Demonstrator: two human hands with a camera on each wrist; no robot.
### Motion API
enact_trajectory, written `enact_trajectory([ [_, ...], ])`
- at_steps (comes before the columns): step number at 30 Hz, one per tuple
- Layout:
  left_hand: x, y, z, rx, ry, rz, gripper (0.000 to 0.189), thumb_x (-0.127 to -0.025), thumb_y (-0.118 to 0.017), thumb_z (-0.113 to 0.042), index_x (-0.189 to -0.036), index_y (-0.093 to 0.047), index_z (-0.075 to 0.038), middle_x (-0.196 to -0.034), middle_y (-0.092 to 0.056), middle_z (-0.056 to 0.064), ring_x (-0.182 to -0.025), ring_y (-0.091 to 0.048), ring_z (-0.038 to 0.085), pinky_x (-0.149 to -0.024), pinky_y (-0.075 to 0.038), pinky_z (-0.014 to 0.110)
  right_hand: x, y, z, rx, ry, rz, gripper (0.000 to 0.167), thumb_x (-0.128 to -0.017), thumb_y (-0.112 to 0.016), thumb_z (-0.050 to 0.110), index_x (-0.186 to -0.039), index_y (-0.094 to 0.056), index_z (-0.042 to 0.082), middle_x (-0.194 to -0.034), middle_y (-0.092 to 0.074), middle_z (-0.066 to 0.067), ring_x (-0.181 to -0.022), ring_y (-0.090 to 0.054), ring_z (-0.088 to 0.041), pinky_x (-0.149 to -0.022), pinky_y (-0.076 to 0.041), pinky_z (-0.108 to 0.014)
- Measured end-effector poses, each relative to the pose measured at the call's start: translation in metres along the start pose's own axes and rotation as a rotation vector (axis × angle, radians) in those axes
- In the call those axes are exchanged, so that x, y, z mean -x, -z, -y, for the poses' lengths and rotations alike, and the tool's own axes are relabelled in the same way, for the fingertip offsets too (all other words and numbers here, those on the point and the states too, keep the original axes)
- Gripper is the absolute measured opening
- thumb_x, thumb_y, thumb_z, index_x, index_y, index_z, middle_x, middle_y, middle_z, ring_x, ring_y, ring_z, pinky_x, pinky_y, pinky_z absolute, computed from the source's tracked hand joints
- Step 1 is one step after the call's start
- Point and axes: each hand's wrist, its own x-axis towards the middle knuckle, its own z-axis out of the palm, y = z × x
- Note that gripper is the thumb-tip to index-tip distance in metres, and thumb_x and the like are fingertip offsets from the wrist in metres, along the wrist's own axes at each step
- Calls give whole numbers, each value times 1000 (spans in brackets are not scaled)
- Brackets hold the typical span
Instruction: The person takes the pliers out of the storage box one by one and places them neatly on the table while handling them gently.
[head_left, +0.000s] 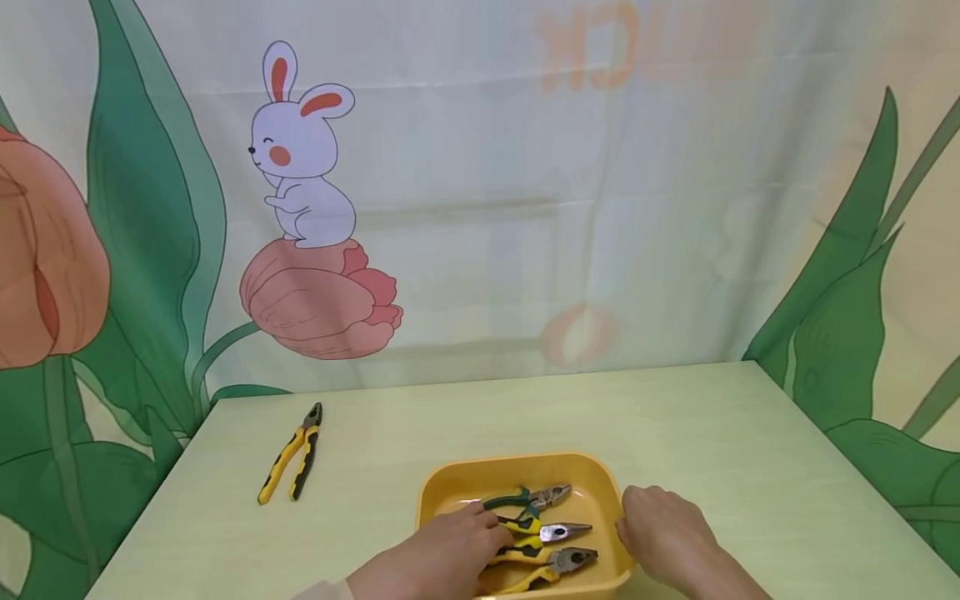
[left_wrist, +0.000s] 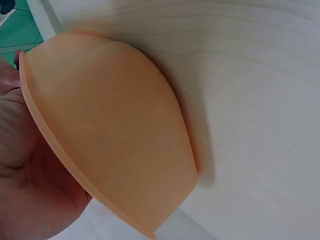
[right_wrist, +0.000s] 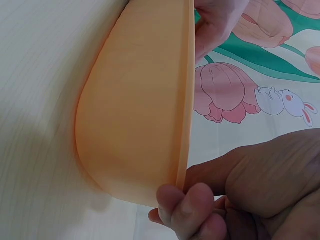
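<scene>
A yellow plastic tray (head_left: 442, 483) stands near the table's front edge. Inside it lie green-handled pliers (head_left: 551, 497), long-nose pliers (head_left: 564, 532) with yellow and black handles, and yellow-and-black combination pliers (head_left: 573, 560), jaws pointing right. My left hand (head_left: 446, 550) reaches over the tray's left side, its fingers on the yellow-and-black handles; I cannot tell whether they grip one, since the fingertips are hidden. In the left wrist view the palm is beside the rim (left_wrist: 75, 172). My right hand (head_left: 663, 533) pinches the right rim (right_wrist: 186, 125) between thumb and curled fingers.
Another pair of yellow-and-black pliers (head_left: 296, 454) lies at the table's back left, handles spread toward the front. Behind the pale table (head_left: 360, 450) hangs a curtain (head_left: 465, 167) printed with a rabbit and tulips, meeting the table's back edge.
</scene>
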Motion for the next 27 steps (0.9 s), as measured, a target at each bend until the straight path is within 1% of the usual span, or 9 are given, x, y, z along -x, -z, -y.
enact_trajectory([
  [3, -1, -1, 0, -12, -3, -16, 36, -94, -78, -29, -128, -70, -21, -117, -65, -11, -107, -55, 8, -97, -49, 32, 0, 0, 0, 2, -2, 3, 35, -93, -64, 7, -62, -50, 11, -58, -43, 0, -51, -39, -15, -49, -36, -28],
  [6, -1, -1, -1, -2, 8, -18, 36, -92, -81, -28, -126, -71, -21, -115, -65, -10, -109, -57, 8, -97, -49, 33, 0, 1, 0, -1, 0, -5, 35, -93, -64, 7, -61, -49, 12, -57, -42, 0, -51, -38, -15, -49, -36, -28],
  [11, -4, -1, -2, 77, 63, 26, 39, -87, -85, -31, -123, -71, -23, -113, -64, -12, -102, -57, 5, -98, -49, 33, 0, 0, 0, -9, 6, -10, 34, -92, -63, 6, -61, -50, 11, -57, -43, -1, -50, -38, -15, -48, -36, -28],
  [13, -5, -1, -3, 105, 79, 37, 39, -87, -86, -32, -122, -72, -22, -111, -64, -12, -98, -56, 5, -96, -48, 32, 0, 0, 0, -8, 3, -2, 34, -92, -63, 6, -62, -50, 11, -57, -43, -1, -51, -38, -15, -48, -36, -28],
  [20, -4, -2, -6, 119, 76, 34, 35, -87, -85, -32, -118, -75, -19, -101, -62, -10, -85, -52, 5, -86, -49, 28, -1, 0, 3, -2, -20, 29, 32, -94, -64, 8, -64, -52, 10, -58, -47, -1, -51, -40, -14, -49, -36, -28],
  [23, -4, 0, -8, 185, 104, 51, 28, -90, -82, -33, -114, -76, -19, -99, -61, -11, -82, -52, 5, -85, -50, 28, -1, 0, 2, -9, -23, 36, 31, -94, -64, 7, -64, -53, 10, -58, -48, -2, -51, -41, -15, -49, -37, -28],
  [24, -3, 1, -9, 213, 114, 60, 23, -92, -80, -33, -111, -77, -20, -96, -61, -11, -80, -53, 6, -83, -50, 28, -1, -1, 2, -12, -22, 36, 31, -94, -63, 7, -65, -53, 10, -58, -49, -2, -51, -41, -15, -49, -37, -28],
  [27, -2, 3, -10, 289, 102, 64, 14, -97, -74, -32, -102, -77, -19, -84, -62, -11, -73, -54, 6, -76, -49, 27, -2, -1, 1, -17, -29, 50, 32, -95, -63, 8, -65, -53, 10, -58, -49, -2, -50, -40, -14, -48, -36, -26],
])
